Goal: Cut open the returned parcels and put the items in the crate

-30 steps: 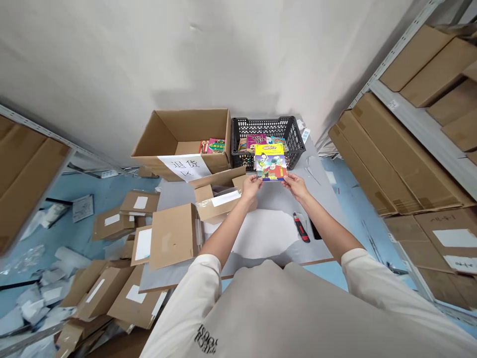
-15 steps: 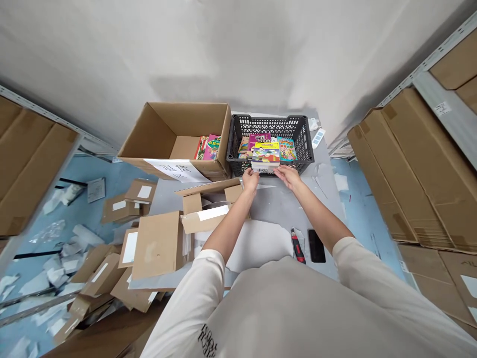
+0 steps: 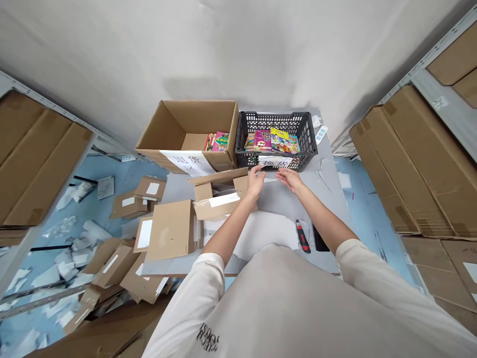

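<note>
Both hands are held just in front of a black plastic crate (image 3: 244, 160), with a gap between them. My left hand (image 3: 256, 181) has loosely bent fingers apart from the thumb and nothing in it. My right hand (image 3: 289, 179), also without anything in its grasp, has its fingers pointing left, near the white paper sign (image 3: 275, 162) on the crate's front. Inside the crate lie several colourful books: a purple book (image 3: 262, 140), a yellow-topped book (image 3: 280, 139) lying tilted, and a partly covered blue book (image 3: 294, 144).
Left of the crate stands a large open carton (image 3: 149, 128) holding books (image 3: 220, 141). A small opened box (image 3: 219, 206) and a closed box (image 3: 169, 231) sit nearer. A red-black utility knife (image 3: 303, 236) and a phone (image 3: 320, 240) lie at right. Boxes and paper scraps litter the floor.
The yellow-topped book has left my hands and now lies in the crate among the others. Both hands have drawn back from it, and the camera view has shifted slightly.
</note>
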A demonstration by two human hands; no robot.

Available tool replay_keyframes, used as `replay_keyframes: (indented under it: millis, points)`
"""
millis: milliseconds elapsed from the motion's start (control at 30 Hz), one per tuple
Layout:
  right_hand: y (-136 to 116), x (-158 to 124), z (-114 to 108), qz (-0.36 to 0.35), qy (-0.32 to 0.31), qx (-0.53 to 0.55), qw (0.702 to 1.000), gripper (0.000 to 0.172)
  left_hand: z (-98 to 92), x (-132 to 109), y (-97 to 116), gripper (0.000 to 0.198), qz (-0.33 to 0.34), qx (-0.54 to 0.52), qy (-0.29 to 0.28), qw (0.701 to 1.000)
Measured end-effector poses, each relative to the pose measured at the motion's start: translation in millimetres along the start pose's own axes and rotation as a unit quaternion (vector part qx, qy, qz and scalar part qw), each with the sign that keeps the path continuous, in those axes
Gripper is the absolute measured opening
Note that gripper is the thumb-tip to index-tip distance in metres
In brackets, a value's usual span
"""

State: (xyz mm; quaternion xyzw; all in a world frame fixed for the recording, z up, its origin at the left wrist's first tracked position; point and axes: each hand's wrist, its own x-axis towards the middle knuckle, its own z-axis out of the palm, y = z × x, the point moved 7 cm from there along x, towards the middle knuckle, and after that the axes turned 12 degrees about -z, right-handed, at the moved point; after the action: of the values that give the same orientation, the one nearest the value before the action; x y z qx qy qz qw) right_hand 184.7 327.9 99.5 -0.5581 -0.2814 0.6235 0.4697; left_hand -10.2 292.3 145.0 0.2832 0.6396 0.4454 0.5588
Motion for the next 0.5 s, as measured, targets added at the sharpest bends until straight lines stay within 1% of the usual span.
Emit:
replay_keyframes:
  millis: [67,133,200,267,300,333,400,433,500]
  points:
    - [6,-16,4,-0.015,-0.010,-0.031,0.999,0.016,-21.2,-19,1,0.035,0.028,0.012,0.007,1.000]
    - [15,-33,10,-0.038,-0.024,-0.071,0.996,0.017,-51.6,-40,-1,0.031,0.064,0.029,0.020,0.997]
    - [25,-52,19,-0.072,-0.044,-0.115,0.990,0.018,-90.1,-64,-5,0.031,0.115,0.076,0.045,0.989]
    - [37,-71,32,-0.108,-0.074,-0.154,0.979,0.016,-131.0,-88,-12,0.034,0.166,0.173,0.077,0.968]
    - [44,-80,39,-0.124,-0.091,-0.173,0.973,0.016,-151.6,-98,-19,0.035,0.178,0.225,0.098,0.953]
    - [51,-89,47,-0.140,-0.106,-0.190,0.966,0.016,-172.3,-107,-27,0.036,0.178,0.269,0.126,0.938]
    - [63,-104,59,-0.170,-0.121,-0.223,0.952,0.020,-211.4,-118,-46,0.041,0.143,0.335,0.190,0.912]
    - [68,-109,63,-0.183,-0.118,-0.239,0.946,0.022,-226.9,-121,-57,0.046,0.117,0.359,0.213,0.901]
    - [79,-119,68,-0.194,-0.104,-0.265,0.939,0.026,-246.0,-121,-75,0.054,0.077,0.386,0.220,0.892]
